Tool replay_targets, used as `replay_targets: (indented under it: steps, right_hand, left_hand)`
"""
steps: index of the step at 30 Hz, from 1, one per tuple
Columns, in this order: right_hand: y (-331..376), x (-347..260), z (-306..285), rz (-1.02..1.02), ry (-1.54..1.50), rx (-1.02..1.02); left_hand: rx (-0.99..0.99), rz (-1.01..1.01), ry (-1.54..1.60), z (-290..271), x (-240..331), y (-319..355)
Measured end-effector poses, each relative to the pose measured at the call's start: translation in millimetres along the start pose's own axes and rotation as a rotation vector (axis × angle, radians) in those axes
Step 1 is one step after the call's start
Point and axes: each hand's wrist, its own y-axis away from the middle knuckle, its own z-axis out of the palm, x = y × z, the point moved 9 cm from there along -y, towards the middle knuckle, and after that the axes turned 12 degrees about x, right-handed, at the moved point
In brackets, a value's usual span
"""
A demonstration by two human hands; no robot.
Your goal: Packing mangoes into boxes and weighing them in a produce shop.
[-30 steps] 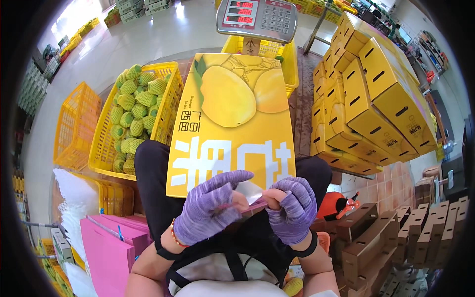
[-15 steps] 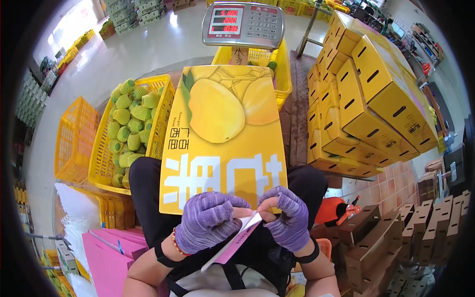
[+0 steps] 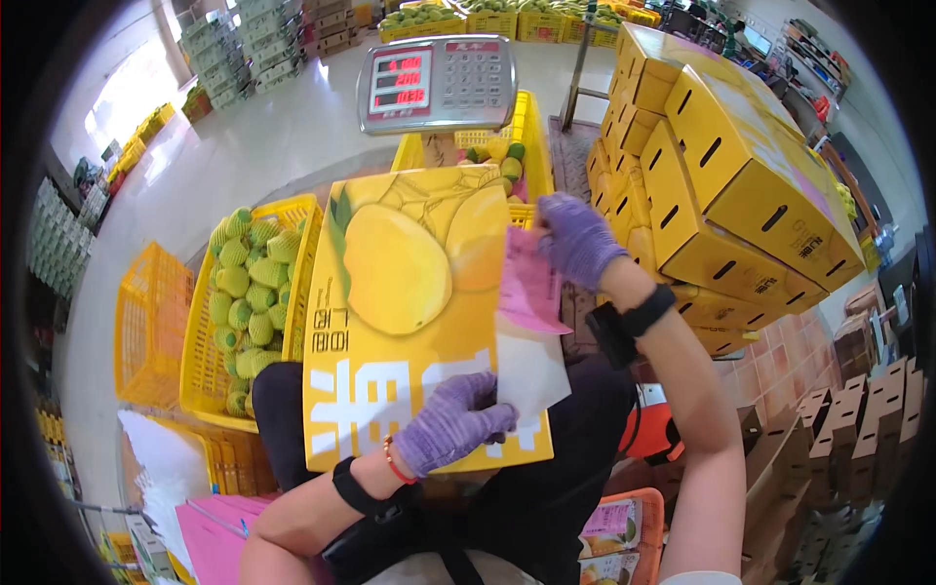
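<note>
On my lap lies a yellow carton (image 3: 400,273) printed with large mangoes. A pink-and-white paper sheet (image 3: 534,366), seemingly a label and its backing, spreads over the carton's right edge. My right hand (image 3: 583,242), in a purple fingerless glove, is closed at the pink upper end of the sheet. Down by the carton's near side, my left hand (image 3: 453,424) wears a matching glove and pinches the white part's lower left edge. The fingertips of my right hand are mostly hidden.
Left of the carton stands a yellow crate (image 3: 200,356) of netted mangoes, beside another yellow crate (image 3: 156,327). A weighing scale display (image 3: 439,83) rises beyond the carton. Yellow boxes (image 3: 726,185) are stacked at the right. An orange tray (image 3: 651,522) holds printed cards near my right leg.
My hands have moved apart: the right went up and to the right, the left stayed low. The folded sheet has opened out between them. My view has shifted slightly.
</note>
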Motion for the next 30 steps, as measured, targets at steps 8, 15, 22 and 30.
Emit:
replay_targets:
  steps: [8,15,22,30]
  right_hand:
    - [-4.5,-15.3,71.7,-0.041,-0.005,-0.292]
    - [-8.9,-13.2,80.7,-0.048,0.027,-0.315]
    - [-10.4,-11.3,84.3,-0.037,0.063,-0.343]
    - [-1.0,-11.6,90.8,-0.086,0.141,-0.331]
  left_hand:
    - [-0.054,-0.113,0.013,-8.4,-5.0,-1.1]
    - [-0.073,-0.124,0.044,-9.5,-0.3,-4.6]
    - [-0.083,-0.15,0.012,-9.2,-0.6,-5.5]
    - [-0.091,-0.153,0.006,-10.5,-2.4,-6.9]
